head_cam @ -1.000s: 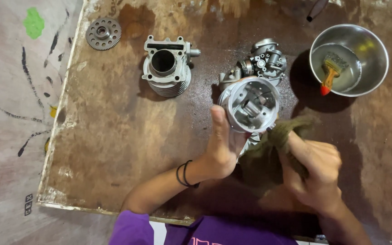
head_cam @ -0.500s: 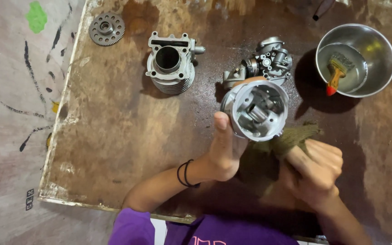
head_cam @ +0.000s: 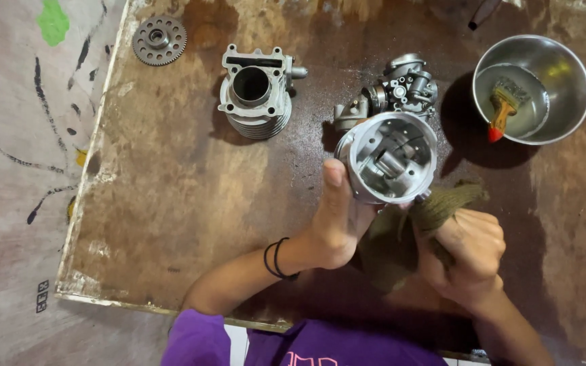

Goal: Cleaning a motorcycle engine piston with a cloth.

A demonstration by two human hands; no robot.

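The left hand [head_cam: 337, 227] is gripping a hollow metal piston [head_cam: 391, 157], its fingers wrapped round it and thumb up its side, holding it above the brown worktop [head_cam: 171, 196]. The right hand [head_cam: 466, 254] is clenching a green rag [head_cam: 401, 234] just beneath the piston. A finned cylinder [head_cam: 256, 91], carburettor [head_cam: 398, 88], gear [head_cam: 159, 41] and a steel bowl [head_cam: 568, 74] holding a brush [head_cam: 502, 108] are lying beyond.

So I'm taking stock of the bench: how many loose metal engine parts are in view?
4: a gear at the board's far left corner, a finned cylinder beside it, a carburetor mid-board, a piston in the left hand.
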